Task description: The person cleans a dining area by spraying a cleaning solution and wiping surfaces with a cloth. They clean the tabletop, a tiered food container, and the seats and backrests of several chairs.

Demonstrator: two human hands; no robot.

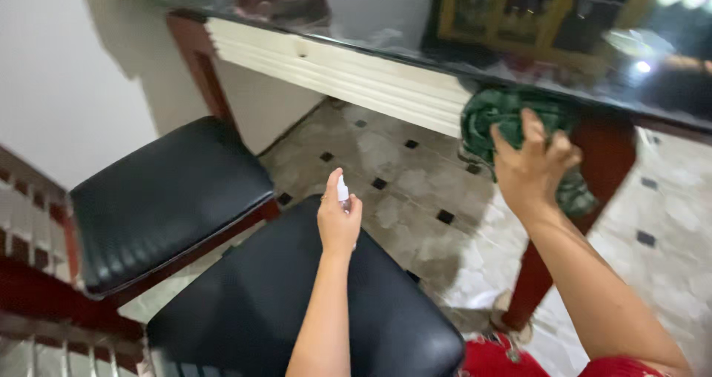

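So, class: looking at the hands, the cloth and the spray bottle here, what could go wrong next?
The left hand holds the small spray bottle above the black padded seat, so spray might wet the cushion. The green cloth in the right hand hangs loose and could slip onto the tiled floor.

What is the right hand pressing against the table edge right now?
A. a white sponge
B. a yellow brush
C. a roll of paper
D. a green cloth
D: the right hand grips a bunched green cloth at the dark glossy table's edge, while the left hand holds a small spray bottle.
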